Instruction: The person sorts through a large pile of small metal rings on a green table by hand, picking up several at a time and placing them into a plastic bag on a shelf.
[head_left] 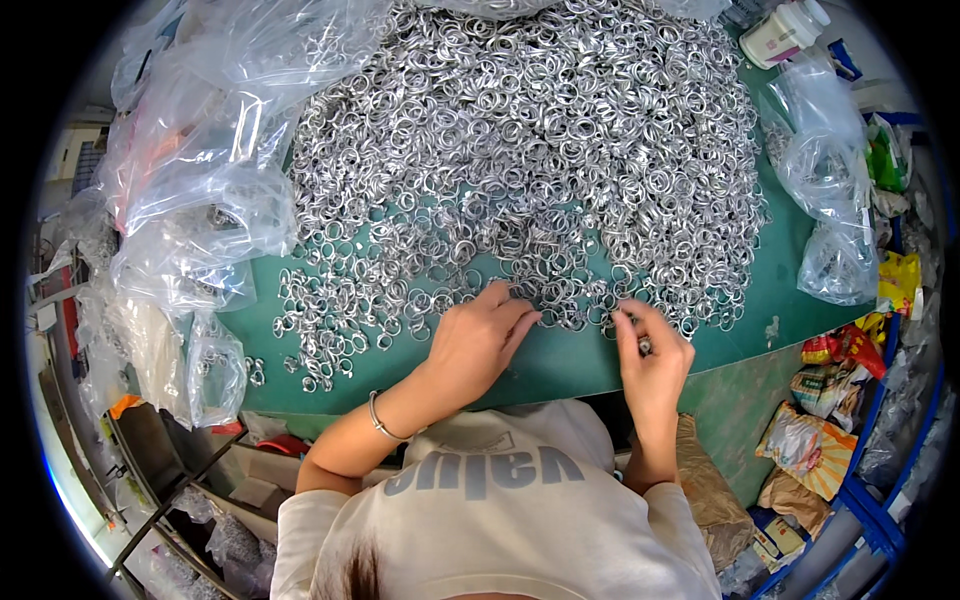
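Note:
A broad heap of loose silvery metal rings [520, 110] covers the green tabletop [560, 365], thinning into scattered rings toward me. My left hand [478, 338] is at the heap's near edge, its fingers bent and drawn together among the rings. Whatever those fingertips hold, if anything, is hidden. To the right, my right hand [655, 360] has its thumb and forefinger close together beside the nearest rings. A small silvery ring [645, 345] shows within its curled fingers. A bracelet [376, 415] circles my left wrist.
Clear plastic bags [200, 190] crowd the table's left side. More bags [830, 190] lie along the right edge, near a white bottle [785, 35] at the far right corner. Blue shelving [865, 510] with colourful packets stands at right, and a brown sack [710, 490] sits below the table edge.

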